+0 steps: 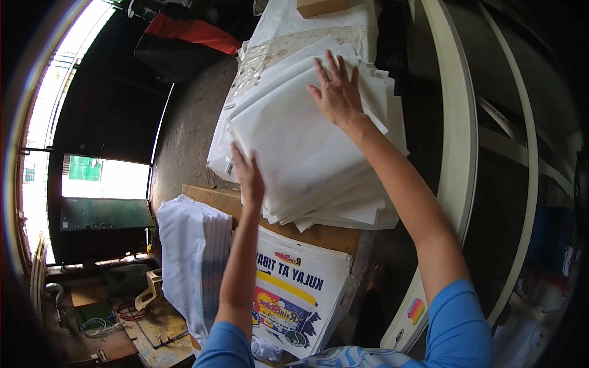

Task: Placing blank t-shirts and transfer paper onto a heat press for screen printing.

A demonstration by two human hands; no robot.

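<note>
A fanned pile of thin white sheets (307, 172) lies on a long wrapped bundle (270, 52). My right hand (337, 92) rests flat on the upper part of the top sheet, fingers spread. At the pile's left edge, my left hand (248, 176) has its fingers stretched out against the sheets. Below, a cardboard layer (208, 196) carries a thick stack of folded white material (187, 245) on the left and printed white sheets (331, 276) with coloured graphics, partly hidden behind my left forearm.
A long white beam (457, 153) runs along the right. A cardboard box (320, 6) sits at the far top, beside a black and red object (190, 34). At lower left is a cluttered board (153, 331) with cables. A bare foot (375, 276) shows below the pile's right.
</note>
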